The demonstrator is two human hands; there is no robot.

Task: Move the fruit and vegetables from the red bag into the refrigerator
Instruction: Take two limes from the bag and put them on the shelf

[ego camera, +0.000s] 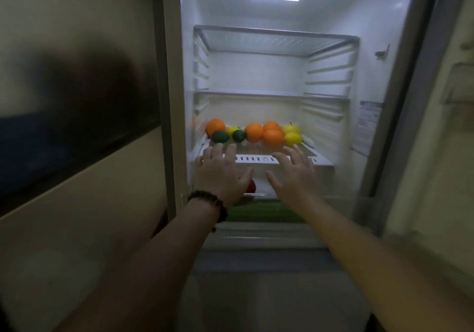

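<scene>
The refrigerator stands open in front of me, lit from its ceiling. On its lowest glass shelf point(259, 159) lie several oranges point(254, 132), two green limes point(220, 136), yellow lemons point(293, 138) and a yellow apple point(291, 128) in a row. Below the shelf a red fruit point(251, 186) and something long and green point(266, 211) show in the drawer. My left hand point(220, 175), with a bead bracelet at the wrist, and my right hand point(295, 175) reach toward the shelf's front edge, fingers spread, holding nothing. The red bag is out of view.
Two upper glass shelves point(277, 36) carry nothing. The closed left fridge door point(77, 100) fills the left side. The open right door point(456, 88) with its door bins stands at the right edge. The lower drawer front point(261, 236) lies under my forearms.
</scene>
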